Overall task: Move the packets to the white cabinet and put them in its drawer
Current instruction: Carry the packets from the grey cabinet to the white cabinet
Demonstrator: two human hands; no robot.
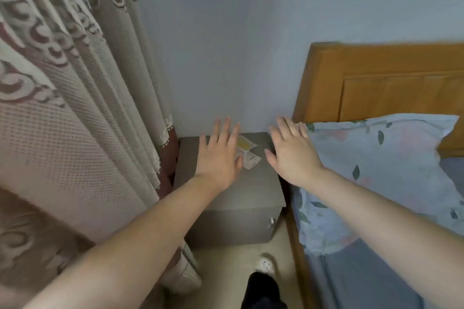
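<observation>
Flat white packets [247, 152], one with a yellow patch, lie near the back of a grey bedside cabinet's top [253, 188]. My left hand [219, 153] is stretched out above the cabinet with straight fingers, covering the packets' left edge. My right hand [292, 152] hovers just right of the packets, fingers straight and spread. Neither hand holds anything. The cabinet's drawer front [233, 223] with a small metal knob [272, 221] is closed.
A patterned curtain [75, 108] hangs close on the left of the cabinet. A wooden bed with an orange headboard [389, 78] and a floral pillow [381, 178] is tight on the right. My foot in a white shoe [266, 264] stands on the beige floor.
</observation>
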